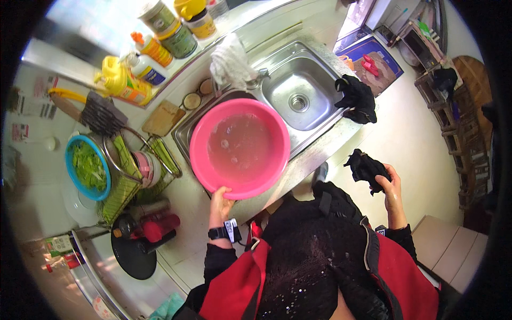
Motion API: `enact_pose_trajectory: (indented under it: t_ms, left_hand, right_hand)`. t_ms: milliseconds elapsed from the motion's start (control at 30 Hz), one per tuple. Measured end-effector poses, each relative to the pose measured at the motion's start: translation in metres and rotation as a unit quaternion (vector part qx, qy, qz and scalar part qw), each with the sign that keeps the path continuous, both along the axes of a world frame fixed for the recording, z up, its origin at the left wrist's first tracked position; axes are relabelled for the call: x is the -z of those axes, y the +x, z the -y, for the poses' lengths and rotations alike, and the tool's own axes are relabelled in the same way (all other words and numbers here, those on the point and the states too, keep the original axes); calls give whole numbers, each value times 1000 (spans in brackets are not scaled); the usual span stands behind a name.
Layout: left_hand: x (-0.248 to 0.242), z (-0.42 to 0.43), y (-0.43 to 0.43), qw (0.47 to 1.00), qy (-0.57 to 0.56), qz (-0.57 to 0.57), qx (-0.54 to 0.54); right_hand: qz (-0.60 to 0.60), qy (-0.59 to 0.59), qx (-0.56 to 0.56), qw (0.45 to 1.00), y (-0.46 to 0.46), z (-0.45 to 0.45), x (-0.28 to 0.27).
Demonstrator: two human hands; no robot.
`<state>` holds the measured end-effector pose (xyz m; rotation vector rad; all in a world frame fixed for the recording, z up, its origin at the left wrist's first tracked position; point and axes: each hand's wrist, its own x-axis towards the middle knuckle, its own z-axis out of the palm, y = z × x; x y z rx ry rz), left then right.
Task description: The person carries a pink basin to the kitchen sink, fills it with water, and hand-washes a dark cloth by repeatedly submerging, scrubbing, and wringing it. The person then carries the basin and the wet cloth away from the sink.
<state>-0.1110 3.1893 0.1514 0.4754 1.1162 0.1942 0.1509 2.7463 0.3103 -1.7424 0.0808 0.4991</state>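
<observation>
A pink plastic basin (200, 160) holding cloudy, greyish water rests over the left bowl of a stainless steel double sink. My left hand (221, 202) grips its near rim, thumb on top. Out to the right, above the floor, my right hand (390, 186) pinches a crumpled black cloth (365, 170) between thumb and fingers. Another black cloth (358, 99) lies bunched on the counter corner at the sink's right edge. The right sink bowl (316, 90) shows its drain strainer. A white towel (233, 62) drapes around the faucet (262, 74).
Bottles, including a yellow jug (124, 82), and several cans line the window ledge. Left of the sink stand a wooden board (163, 118), a wire rack (176, 160) and a blue-rimmed basket of chopped greens (87, 168). Wooden crates (448, 120) and red slippers (370, 65) are at the right.
</observation>
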Motion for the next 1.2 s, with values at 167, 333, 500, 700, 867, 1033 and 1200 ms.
enact_pose_trajectory:
  t_ms: [167, 333, 500, 700, 867, 1033, 1200]
  left_hand:
    - [-35, 36, -2, 998, 53, 17, 30]
    - [-71, 81, 20, 996, 79, -5, 40]
    - [-102, 147, 57, 995, 44, 39, 75]
    - [-134, 263, 127, 985, 100, 95, 105]
    - [-140, 362, 198, 984, 78, 61, 148]
    - [-133, 458, 287, 963, 72, 97, 242]
    - [-129, 548, 387, 924, 29, 77, 374]
  right_hand:
    - [1, 35, 36, 999, 1, 33, 9]
    - [0, 71, 83, 994, 2, 91, 23]
    - [19, 83, 155, 984, -3, 192, 50]
    - [13, 91, 253, 963, -10, 348, 63]
    - [10, 127, 311, 942, -19, 460, 73]
    - [5, 178, 372, 911, -21, 537, 86]
    - [-7, 267, 419, 868, -11, 601, 100]
